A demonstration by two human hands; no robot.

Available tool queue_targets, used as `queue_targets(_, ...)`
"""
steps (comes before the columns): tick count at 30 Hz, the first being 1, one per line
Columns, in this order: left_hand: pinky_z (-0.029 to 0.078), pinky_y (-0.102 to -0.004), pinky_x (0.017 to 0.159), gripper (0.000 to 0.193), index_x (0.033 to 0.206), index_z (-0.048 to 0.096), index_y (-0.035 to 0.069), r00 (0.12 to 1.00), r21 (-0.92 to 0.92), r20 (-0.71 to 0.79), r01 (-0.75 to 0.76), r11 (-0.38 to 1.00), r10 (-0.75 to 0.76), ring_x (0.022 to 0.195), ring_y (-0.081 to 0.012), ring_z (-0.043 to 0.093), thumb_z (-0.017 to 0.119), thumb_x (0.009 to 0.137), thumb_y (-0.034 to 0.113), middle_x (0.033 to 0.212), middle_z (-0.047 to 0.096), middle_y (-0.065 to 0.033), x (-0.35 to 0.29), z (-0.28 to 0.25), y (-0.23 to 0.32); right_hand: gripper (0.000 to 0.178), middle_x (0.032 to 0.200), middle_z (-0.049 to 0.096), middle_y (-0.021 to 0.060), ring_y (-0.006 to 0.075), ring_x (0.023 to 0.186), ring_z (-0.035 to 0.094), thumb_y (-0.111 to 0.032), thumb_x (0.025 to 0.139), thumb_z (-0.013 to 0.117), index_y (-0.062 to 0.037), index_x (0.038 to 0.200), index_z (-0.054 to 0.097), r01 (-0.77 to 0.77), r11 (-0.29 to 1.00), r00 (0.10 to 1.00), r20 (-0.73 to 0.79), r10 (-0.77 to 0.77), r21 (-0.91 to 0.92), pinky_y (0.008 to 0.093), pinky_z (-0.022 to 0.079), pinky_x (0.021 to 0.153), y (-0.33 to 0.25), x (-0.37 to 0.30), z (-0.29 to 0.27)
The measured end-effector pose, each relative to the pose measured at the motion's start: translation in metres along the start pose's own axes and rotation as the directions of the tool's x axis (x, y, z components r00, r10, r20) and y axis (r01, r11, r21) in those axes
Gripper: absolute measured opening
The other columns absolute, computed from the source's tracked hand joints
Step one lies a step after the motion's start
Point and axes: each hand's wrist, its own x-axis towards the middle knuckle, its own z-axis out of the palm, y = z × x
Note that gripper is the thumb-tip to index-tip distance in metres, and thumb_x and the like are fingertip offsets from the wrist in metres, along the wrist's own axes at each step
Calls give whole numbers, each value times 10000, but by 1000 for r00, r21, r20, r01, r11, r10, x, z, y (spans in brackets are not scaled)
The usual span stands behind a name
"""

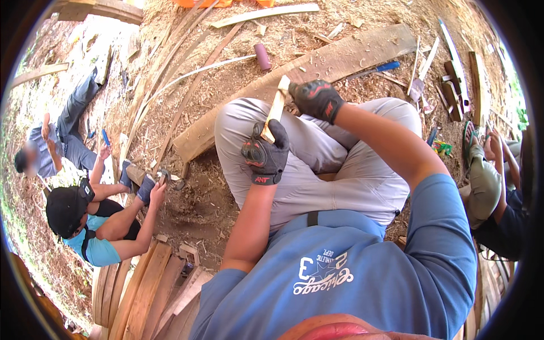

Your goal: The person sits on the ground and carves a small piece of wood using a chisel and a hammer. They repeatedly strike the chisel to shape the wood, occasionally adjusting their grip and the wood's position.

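Observation:
Over my crossed legs, a narrow pale strip of wood slants upward to the right. My left hand, in a black glove with red marks, is closed round its lower end, the thumb up along it. Beside the upper end is my right hand, gloved the same way. Its fingers are curled closed, and their tips meet the edge of the strip. Whatever those fingers may hold is hidden from this view.
Beyond my knees lies a long wide plank, with a purple cylinder and a blue-handled tool by it. Wood shavings cover the ground. A person in a black cap works at left; another person sits at right. Boards are stacked lower left.

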Motion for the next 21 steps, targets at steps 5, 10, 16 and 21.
queue_targets(5, 500, -500, 536, 420, 852, 647, 61, 997, -27, 68, 39, 999, -38, 583, -395, 659, 491, 1057, 392, 639, 649, -164, 1, -6, 10, 233, 922, 761, 191, 377, 838, 755, -196, 964, 538, -59, 1062, 699, 18, 1000, 998, -68, -18, 2, 496, 587, 748, 28, 6, 20)
queue_targets(10, 499, -497, 544, 432, 841, 648, 64, 998, -7, 60, 30, 1000, -29, 584, -397, 653, 482, 1060, 397, 634, 643, -162, -3, -5, 1, 208, 889, 753, 186, 366, 831, 753, -190, 969, 535, -69, 1058, 679, 79, 996, 997, 7, -80, 35, 489, 582, 737, 4, 4, -1)
queue_targets(16, 490, -493, 531, 389, 833, 649, 55, 999, -11, -21, -44, 999, 44, 552, -387, 631, 527, 1045, 357, 611, 624, -156, -1, -2, 2, 251, 976, 768, 179, 338, 914, 764, -212, 972, 538, -76, 1078, 721, 35, 998, 998, 57, -32, -51, 466, 592, 781, 18, 22, 8)
queue_targets(21, 493, -511, 536, 377, 830, 644, 48, 1000, -63, 3, 10, 998, -10, 544, -387, 629, 532, 1041, 339, 609, 622, -161, -1, -7, 5, 301, 1051, 767, 201, 365, 959, 758, -216, 976, 522, -59, 1091, 753, -17, 993, 987, 156, 36, -120, 465, 590, 834, 22, 31, 2)
